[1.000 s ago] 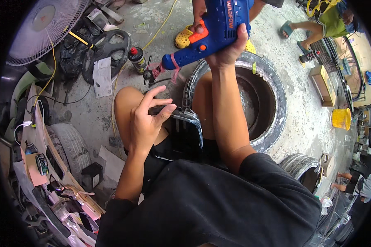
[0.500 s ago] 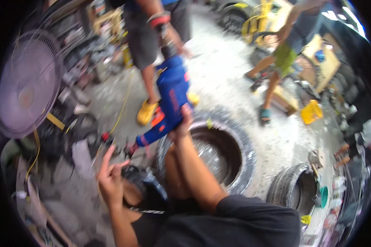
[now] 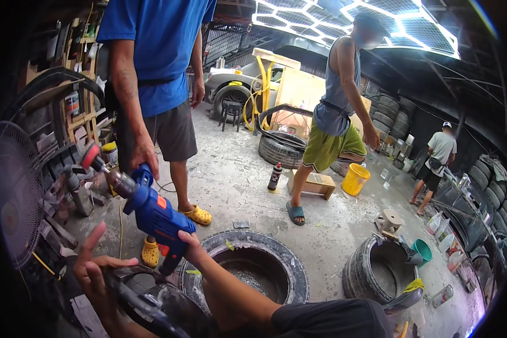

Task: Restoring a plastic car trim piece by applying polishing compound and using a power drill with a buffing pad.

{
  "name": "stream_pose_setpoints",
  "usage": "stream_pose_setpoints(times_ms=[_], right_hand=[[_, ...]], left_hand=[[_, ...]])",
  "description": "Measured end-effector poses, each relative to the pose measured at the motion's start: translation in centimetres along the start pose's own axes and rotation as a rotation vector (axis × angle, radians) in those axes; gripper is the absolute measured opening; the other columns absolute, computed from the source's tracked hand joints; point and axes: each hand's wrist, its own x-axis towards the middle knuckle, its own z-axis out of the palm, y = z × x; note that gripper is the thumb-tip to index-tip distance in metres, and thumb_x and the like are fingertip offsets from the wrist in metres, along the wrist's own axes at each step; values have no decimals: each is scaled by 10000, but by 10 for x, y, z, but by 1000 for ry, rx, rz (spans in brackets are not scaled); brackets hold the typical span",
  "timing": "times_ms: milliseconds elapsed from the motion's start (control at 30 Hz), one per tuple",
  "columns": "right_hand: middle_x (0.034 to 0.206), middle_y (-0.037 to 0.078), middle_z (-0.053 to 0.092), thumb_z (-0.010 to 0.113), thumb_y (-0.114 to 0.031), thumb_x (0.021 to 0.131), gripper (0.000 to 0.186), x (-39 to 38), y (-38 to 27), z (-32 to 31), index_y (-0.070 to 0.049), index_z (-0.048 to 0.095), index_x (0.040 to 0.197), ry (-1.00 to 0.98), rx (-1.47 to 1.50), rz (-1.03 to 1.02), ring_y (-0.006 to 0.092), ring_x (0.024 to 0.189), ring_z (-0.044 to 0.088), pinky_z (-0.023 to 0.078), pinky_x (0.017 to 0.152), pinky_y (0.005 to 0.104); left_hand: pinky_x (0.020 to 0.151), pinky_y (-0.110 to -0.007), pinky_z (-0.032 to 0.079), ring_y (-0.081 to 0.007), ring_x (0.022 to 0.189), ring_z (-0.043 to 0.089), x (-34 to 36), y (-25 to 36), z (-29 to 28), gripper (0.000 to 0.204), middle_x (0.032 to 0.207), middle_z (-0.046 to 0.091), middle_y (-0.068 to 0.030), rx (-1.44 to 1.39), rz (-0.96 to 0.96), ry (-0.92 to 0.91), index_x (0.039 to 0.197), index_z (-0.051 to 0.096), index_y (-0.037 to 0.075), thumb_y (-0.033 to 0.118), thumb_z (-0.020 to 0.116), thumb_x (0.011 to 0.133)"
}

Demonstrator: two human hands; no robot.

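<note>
A blue power drill [image 3: 162,221] points up and to the left, with a red round pad [image 3: 90,156] at the end of its chuck. My right hand [image 3: 192,245] is closed around the rear of the drill by its handle. A co-worker's hand [image 3: 145,153] in front of me is at the drill's blue side handle [image 3: 145,173]. My left hand [image 3: 98,273] is empty, its fingers spread, beside a glossy black curved object [image 3: 152,296] that I cannot make out. Below the drill a large worn tyre [image 3: 290,256] lies flat on the floor.
Another tyre [image 3: 357,279] stands at the right by a green bucket [image 3: 421,252]. A yellow bucket [image 3: 355,179], a wooden box [image 3: 314,185] and a black bottle [image 3: 274,176] are farther off. A fan [image 3: 18,194] stands at left. Two other people are farther back.
The view has tilted up. The drill has swung from chuck-up to pointing up-left, still in my right hand. The co-worker's hand is now at its side handle.
</note>
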Motion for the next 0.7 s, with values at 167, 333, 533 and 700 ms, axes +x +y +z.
stream_pose_setpoints(times_ms=[167, 333, 533, 700], right_hand=[[1373, 111, 425, 532, -378, 923, 629, 50, -28, 21, -63, 297, 1414, 85, -103, -84, 196, 1253, 429, 332, 1045, 347], [1375, 86, 438, 405, -472, 958, 625, 18, -44, 19, -87, 287, 1435, 116, -634, -7, 171, 1232, 424, 348, 989, 367], [1300, 80, 521, 343, -613, 922, 717, -57, -38, 33, -60, 394, 1376, -227, -333, 379, 170, 1168, 477, 362, 947, 367], [1268, 60, 530, 298, -633, 928, 734, -74, -51, 59, -59, 384, 1376, -221, -210, 421, 162, 1137, 493, 342, 953, 352]], left_hand=[[452, -223, 485, -154, 408, 561, 9, -5, -2, 849, 497, 575, -101, -303, -101, 146, 1274, 451, -77, 666, 259, 910], [374, -228, 443, -132, 364, 505, 17, -45, -10, 802, 522, 585, -89, -492, -170, 187, 1330, 403, -27, 641, 217, 928], [340, -223, 414, -120, 376, 523, 20, -84, -1, 753, 566, 613, -85, -668, -308, 81, 1366, 369, 16, 621, 269, 928], [412, -248, 469, -126, 423, 562, 15, -92, 28, 722, 530, 593, -63, -791, -444, 20, 1339, 422, 37, 614, 311, 920]])
